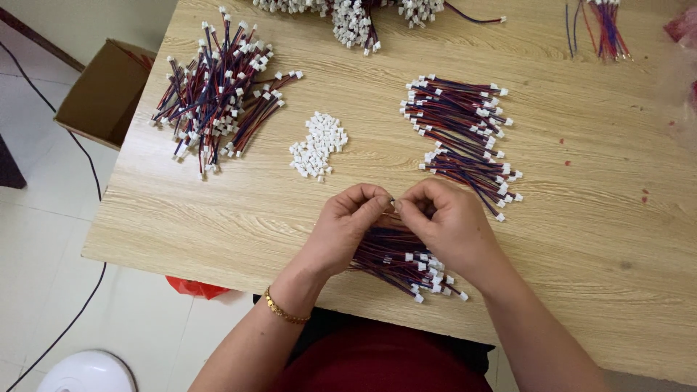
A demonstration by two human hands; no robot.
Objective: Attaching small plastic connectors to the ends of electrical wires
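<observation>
Red and blue wire leads (396,258) lie bunched under my palms near the table's (239,218) front edge. My left hand (347,221) and right hand (444,218) meet fingertip to fingertip, both pinching one thin lead end between them. It looks light, limp and slippery; I judge the white plug end the surest hold. Loose white connector housings (318,145) sit just beyond, a tidy bundle (465,134) right, a tangled pile (214,98) left. Bare wood lies between them; a cardboard box (105,91) stands off the left edge.
</observation>
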